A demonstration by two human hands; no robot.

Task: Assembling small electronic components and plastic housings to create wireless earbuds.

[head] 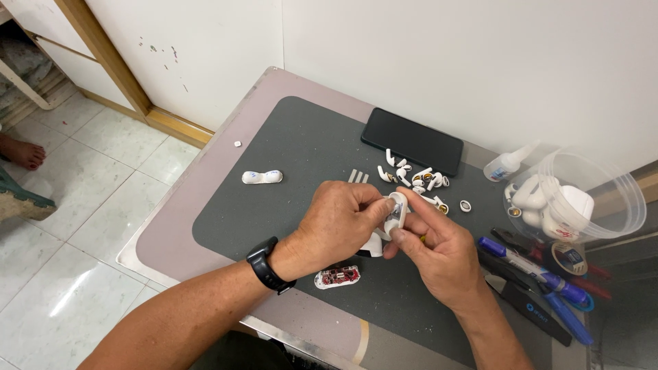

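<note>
small white glossy plastic earbud-case shell | dark grey matt rubbery work mat | flat black glossy glass phone, mat's far edge | clear glossy plastic tub, right edge | black matt rubber-strapped wristwatch

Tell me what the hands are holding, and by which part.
Both hands pinch one small white earbud-case shell: left hand by its upper left edge, right hand by its right side and lower end, above the grey mat.

Bright, even indoor light, soft shadows, sharp focus, slight edge distortion.
</note>
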